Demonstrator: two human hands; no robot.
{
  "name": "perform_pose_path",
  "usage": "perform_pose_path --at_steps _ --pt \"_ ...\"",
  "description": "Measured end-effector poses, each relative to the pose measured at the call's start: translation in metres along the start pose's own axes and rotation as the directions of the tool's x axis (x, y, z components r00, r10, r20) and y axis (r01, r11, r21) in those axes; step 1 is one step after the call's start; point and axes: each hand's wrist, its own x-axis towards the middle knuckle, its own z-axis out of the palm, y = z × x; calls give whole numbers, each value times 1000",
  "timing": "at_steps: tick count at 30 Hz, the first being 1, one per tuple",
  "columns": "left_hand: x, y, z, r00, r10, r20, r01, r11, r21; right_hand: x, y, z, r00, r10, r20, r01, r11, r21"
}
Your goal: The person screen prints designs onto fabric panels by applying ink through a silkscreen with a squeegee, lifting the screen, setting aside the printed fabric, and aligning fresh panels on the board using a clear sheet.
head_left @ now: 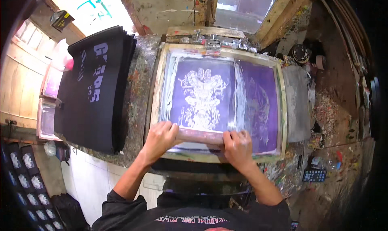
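A wood-framed printing screen [282,109] with purple mesh lies flat on the bench before me. White ornate artwork [202,99] shows on its left half and a fainter design [258,103] on its right half. Across the near part of the left half lies a squeegee [200,135], gripped at both ends. My left hand [162,135] is closed around its left end, my right hand [238,146] around its right end. The squeegee's lower edge against the mesh is hidden by its bar. A metal hinge clamp [212,46] sits at the frame's far edge.
A thick stack of black printed sheets [91,93] lies to the left on the paint-stained bench [137,75]. A grey board [297,103] pokes out at right. A phone [314,175] rests at lower right, a roll of tape [320,62] farther back. Dark printed pieces [32,178] lie at lower left.
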Motion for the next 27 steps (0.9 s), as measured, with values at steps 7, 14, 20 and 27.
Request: perform_pose_path --at_steps 7,14,20,27 --pt "-87 25 6 949 -160 -273 137 985 -100 -28 -38 -30 991 117 -61 -116 993 31" --pt "-103 3 2 840 -426 -336 264 862 -433 -14 -87 -35 911 161 -379 -170 985 8" --pt "28 23 -94 506 -639 -580 -344 468 -814 106 -37 -175 843 58 -535 -178 968 -175" --pt "175 -177 46 847 -186 -498 153 982 -108 237 4 -261 913 130 -387 -227 950 -215"
